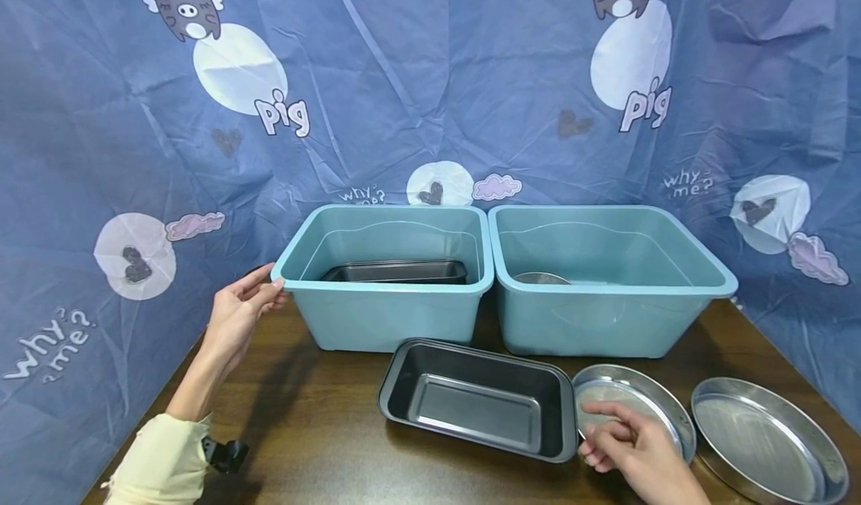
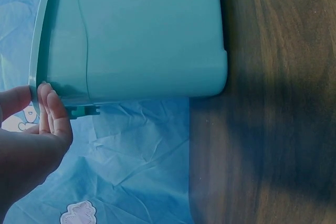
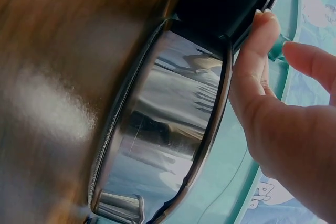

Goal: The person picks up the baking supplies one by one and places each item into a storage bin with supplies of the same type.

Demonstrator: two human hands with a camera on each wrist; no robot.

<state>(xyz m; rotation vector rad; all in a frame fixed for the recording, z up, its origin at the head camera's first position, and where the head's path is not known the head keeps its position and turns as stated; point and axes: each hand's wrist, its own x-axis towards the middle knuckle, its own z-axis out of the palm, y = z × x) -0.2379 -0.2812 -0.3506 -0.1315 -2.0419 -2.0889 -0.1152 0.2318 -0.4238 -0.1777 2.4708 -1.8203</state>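
My left hand [image 1: 238, 312] pinches the front left corner of the left blue plastic bin's rim [image 1: 383, 287]; in the left wrist view the thumb is on one side of the lip and the fingers [image 2: 59, 116] on the other. A dark loaf pan [image 1: 477, 400] lies on the table before the bins. Right of it sits a round metal cake pan [image 1: 662, 404]. Over that pan, close to the loaf pan's right end, hovers my right hand [image 1: 625, 441], fingers loosely bent. The right wrist view shows nothing between its thumb and fingers [image 3: 252, 72].
Another dark loaf pan [image 1: 403, 270] sits inside the left bin. The right blue bin [image 1: 605, 318] has a round metal pan [image 1: 541, 278] inside, mostly hidden by the front wall. A second round cake pan [image 1: 767, 438] is at the table's right. Printed blue cloth [image 1: 377, 94] hangs behind.
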